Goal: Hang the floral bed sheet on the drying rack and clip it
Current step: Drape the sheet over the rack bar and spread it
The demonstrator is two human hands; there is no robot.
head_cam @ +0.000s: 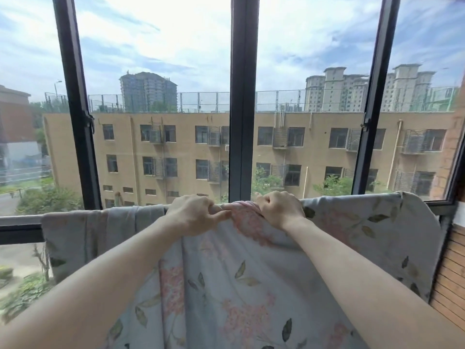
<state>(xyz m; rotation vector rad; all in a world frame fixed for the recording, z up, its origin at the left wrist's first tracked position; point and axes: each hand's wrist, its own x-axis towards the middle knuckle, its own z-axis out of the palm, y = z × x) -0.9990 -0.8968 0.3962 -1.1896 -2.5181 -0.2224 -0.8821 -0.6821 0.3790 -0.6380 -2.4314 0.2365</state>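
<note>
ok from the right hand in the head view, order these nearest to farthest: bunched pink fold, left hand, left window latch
1. Bunched pink fold, touching the right hand on its left.
2. Left hand, just beyond the fold.
3. Left window latch, up on the far left frame.

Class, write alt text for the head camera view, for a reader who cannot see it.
Two bare hands, the left hand and the right hand, grip a bunched fold of a floral bed sheet draped over a rail before a large window. Outside stand a tan building and a cloudy sky.
</note>
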